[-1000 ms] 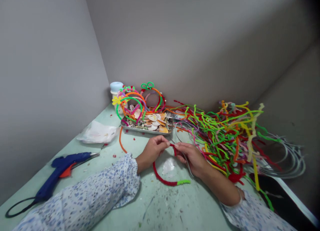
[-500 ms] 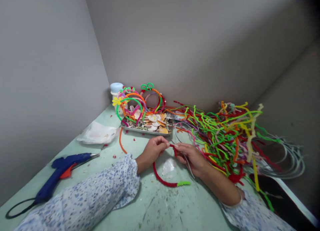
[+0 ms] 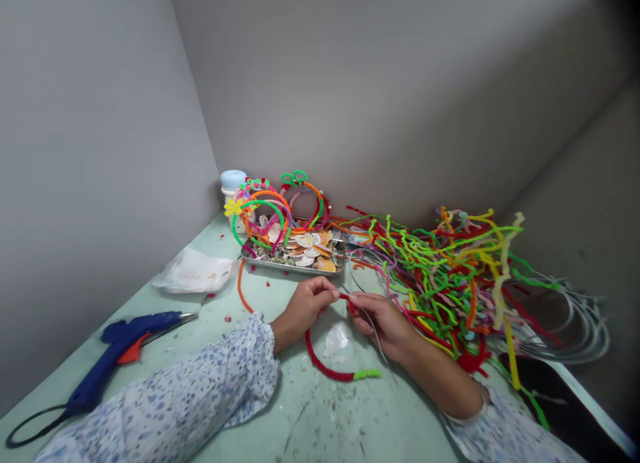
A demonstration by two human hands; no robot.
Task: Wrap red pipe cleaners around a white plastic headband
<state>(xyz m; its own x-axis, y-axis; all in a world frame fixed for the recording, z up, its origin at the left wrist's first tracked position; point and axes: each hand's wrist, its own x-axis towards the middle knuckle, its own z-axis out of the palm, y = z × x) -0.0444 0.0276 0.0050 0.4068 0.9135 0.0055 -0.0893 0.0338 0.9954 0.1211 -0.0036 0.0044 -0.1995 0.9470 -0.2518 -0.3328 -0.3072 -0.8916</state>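
My left hand (image 3: 311, 306) pinches a red pipe cleaner, its fingertips closed just left of my right hand (image 3: 377, 321). A short red stretch bridges the small gap between the two pinches. Below my left hand, a curved red pipe cleaner (image 3: 327, 369) bends down and right, ending in a bright green tip (image 3: 367, 375). My right thumb and fingers are closed on the red piece too. A thin grey wire (image 3: 376, 336) passes along the right fingers and hangs below them; whether it is gripped is hidden.
Behind my hands, a metal tray (image 3: 300, 271) holds shells and several colourful pipe-cleaner hoops (image 3: 260, 195). A pipe-cleaner heap (image 3: 440, 269) and coiled wire (image 3: 590, 329) lie right. At left are a blue glue gun (image 3: 100, 369), a plastic bag (image 3: 195, 273) and a blue-lidded jar (image 3: 233, 180).
Both hands stay pinched together in nearly the same place. The short red end hanging by the right fingers is now more tucked in against them.
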